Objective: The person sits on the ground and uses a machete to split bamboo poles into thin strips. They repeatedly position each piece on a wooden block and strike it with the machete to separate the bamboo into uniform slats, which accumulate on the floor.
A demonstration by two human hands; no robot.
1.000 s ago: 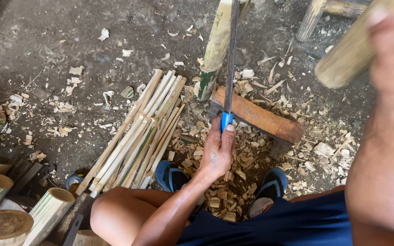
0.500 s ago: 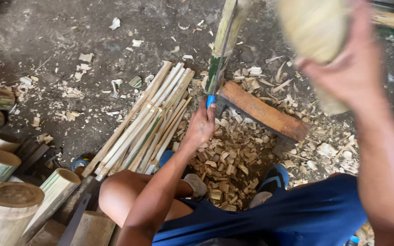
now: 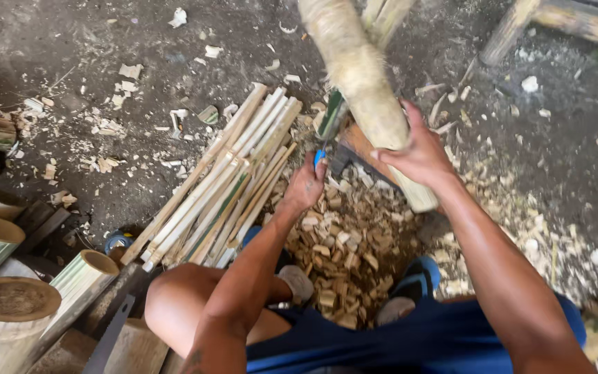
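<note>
The thick wooden club [image 3: 358,76] is lower now than half a second ago: the right hand [image 3: 420,149] grips it and has brought it down close to the blade [image 3: 331,114]. The left hand [image 3: 306,185] stays closed on the blue handle [image 3: 320,156], keeping the blade against the upright bamboo piece [image 3: 385,17], above the wooden block [image 3: 361,149]. I judge a strike is landing. I see no true container; only hollow bamboo sections [image 3: 8,277] at the left and split strips [image 3: 223,180] piled on the ground.

Split bamboo strips [image 3: 223,180] lie beside wood chips [image 3: 347,242] (cut bamboo tubes [image 3: 8,277] nearby).
</note>
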